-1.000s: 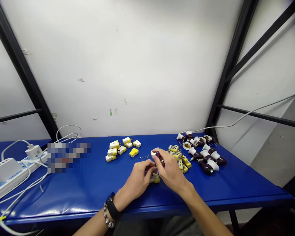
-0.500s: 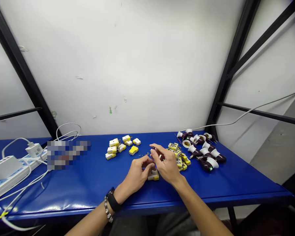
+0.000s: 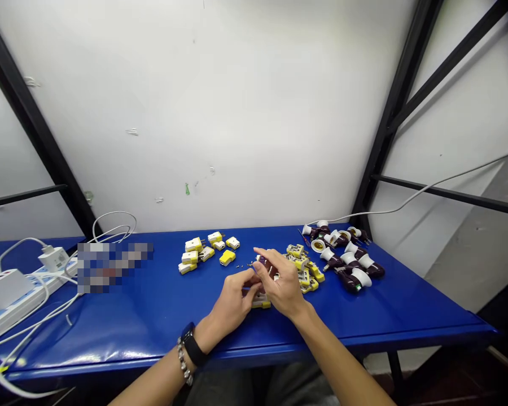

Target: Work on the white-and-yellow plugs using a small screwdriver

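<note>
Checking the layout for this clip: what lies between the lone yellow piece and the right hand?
Tiny screw-like bits on the blue table, in the head view.

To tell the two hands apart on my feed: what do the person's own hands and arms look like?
Both hands are bare, without gloves, and no sleeve shows on either forearm. The left hand has a black wristband and a beaded bracelet. The right hand wears nothing visible.

Tabletop (image 3: pixel 152 316): glossy smooth blue, painted-looking
Plug housings (image 3: pixel 227 258): smooth yellow-and-white plastic
Lamp holders (image 3: pixel 351 280): shiny maroon-and-white plastic
Frame (image 3: pixel 379 146): dark metal
</note>
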### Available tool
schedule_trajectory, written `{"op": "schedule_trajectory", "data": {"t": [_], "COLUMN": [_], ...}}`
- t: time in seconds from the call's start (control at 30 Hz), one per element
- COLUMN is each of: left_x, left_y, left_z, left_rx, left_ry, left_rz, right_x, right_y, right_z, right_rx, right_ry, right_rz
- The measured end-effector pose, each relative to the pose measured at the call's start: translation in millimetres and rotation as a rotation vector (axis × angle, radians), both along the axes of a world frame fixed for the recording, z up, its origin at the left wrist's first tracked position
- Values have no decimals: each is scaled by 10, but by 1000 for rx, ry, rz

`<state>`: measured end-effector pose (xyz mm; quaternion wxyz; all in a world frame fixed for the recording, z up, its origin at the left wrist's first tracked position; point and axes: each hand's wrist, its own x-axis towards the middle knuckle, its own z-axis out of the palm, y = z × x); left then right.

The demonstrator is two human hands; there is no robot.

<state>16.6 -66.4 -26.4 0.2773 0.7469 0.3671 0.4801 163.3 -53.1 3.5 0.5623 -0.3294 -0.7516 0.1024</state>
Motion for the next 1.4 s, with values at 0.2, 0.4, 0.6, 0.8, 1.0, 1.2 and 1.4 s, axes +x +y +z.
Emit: {"op": "schedule_trajectory", "data": {"t": [0.2,0.4,0.6,0.8,1.0,1.2,1.4], "left_x": [-8,-23,-18,-26,-5,-13,-8], "left_y": [-51,-51,-13,-42,-34,-51,-38], "left_z": [3,19,8,26,47,72,40], "left_rx": [-51,-76,-60,-91,-110,-119,-143], "left_ry": [-3,22,19,-5,-19,-30,-36], "left_rz": [-27,-27,-6,-28,7,-39,7], "right_x": [-17,6,-12,-16,-3,1,-2], "right_y": [-8,19,16,5,-24,-24,-21], "right_z": [-23,-21,-71,-98,-71,-50,-56], "right_rx": [-116,-324,-330,-328,-339,-366,-395], "right_ry": [63,53,194,161,149,110,151], "right_rz": [60,229,184,231,227,222,234]}}
